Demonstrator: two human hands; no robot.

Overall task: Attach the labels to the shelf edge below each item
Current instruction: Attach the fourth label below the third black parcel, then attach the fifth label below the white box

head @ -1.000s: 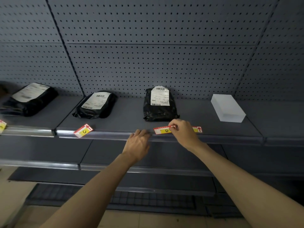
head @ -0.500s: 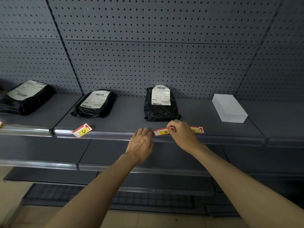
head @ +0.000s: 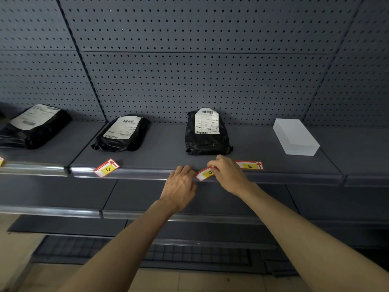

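My right hand (head: 228,174) pinches the D label (head: 205,173), a red, white and yellow card tilted over the shelf edge (head: 147,172), just below the middle black parcel (head: 207,137). My left hand (head: 181,186) rests its fingertips on the shelf edge right beside the label's left end. The C label (head: 106,167) lies askew on the edge below the second black parcel (head: 122,133). Flat on the shelf to the right of my right hand lies the E label (head: 249,165), near a white box (head: 295,137).
A third black parcel (head: 33,126) lies at the far left, with a sliver of another label (head: 1,161) at the frame edge. Grey pegboard (head: 189,70) backs the shelf. Lower shelves (head: 63,211) and a tiled floor sit beneath my arms.
My right hand has tilted the D label and drawn it down over the shelf edge, which uncovers the E label. My left hand has slid right, up to the label. The view has shifted slightly.
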